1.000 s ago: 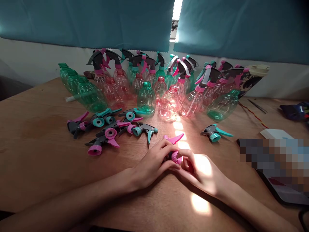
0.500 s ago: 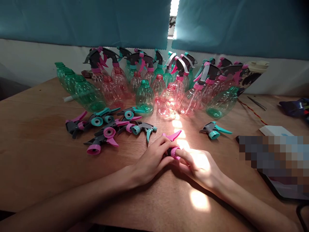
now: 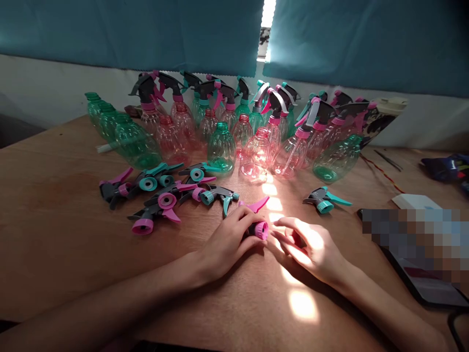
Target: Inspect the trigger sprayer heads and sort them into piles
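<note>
My left hand (image 3: 232,232) is closed around a grey spray head (image 3: 262,230) with a pink collar, low over the table. The collar's round opening faces right, and a pink trigger sticks out beyond my fingers; most of the grey body is hidden under them. Just right of the collar is my right hand (image 3: 315,247), half curled with thumb and fingers apart, touching nothing that I can see. Several loose spray heads (image 3: 166,200), pink or teal with grey, lie in a heap to the left. A single teal and grey spray head (image 3: 324,199) lies at the right.
Several green and pink clear bottles (image 3: 221,149) stand in rows behind my hands, some topped with spray heads. Green bottles (image 3: 134,142) lean at the left. A tablet-like device (image 3: 421,288), partly blurred out, lies at the right near a white box (image 3: 415,201).
My right hand has drawn back to the right, its fingers leaving the pink collar and spreading. My left hand keeps its hold on the spray head, which has shifted slightly left.
</note>
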A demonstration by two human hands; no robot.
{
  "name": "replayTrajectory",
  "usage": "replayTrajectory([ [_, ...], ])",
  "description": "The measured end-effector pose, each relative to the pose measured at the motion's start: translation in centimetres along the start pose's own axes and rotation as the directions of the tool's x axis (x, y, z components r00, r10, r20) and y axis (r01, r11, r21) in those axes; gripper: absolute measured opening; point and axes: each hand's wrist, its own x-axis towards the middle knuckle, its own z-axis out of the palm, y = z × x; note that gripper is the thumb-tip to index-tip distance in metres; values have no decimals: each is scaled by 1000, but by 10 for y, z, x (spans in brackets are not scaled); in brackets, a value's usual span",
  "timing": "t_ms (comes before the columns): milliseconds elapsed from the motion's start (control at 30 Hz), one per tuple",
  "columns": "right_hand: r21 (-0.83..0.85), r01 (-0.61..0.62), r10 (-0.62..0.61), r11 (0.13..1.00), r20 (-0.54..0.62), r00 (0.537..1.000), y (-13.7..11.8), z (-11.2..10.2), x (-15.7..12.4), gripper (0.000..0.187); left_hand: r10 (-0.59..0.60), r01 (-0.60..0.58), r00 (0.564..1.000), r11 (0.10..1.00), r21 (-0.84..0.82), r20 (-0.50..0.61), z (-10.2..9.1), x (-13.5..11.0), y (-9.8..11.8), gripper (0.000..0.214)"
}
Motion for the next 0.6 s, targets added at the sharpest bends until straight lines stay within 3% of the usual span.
replayTrajectory([
  [167, 89, 55, -59, 995, 35, 998, -5, 1, 2, 26, 8, -8, 1000, 999, -45, 6, -1, 2, -3, 24],
  [433, 195, 21, -38, 981, 85, 996, 1, 0, 2, 29, -2, 3, 1000, 997, -72, 20, -3, 3, -2, 22],
  [600, 142, 33, -43, 989, 68, 997, 2, 2, 3, 30, 23, -22, 999, 999, -47, 30, -3, 3, -3, 25],
])
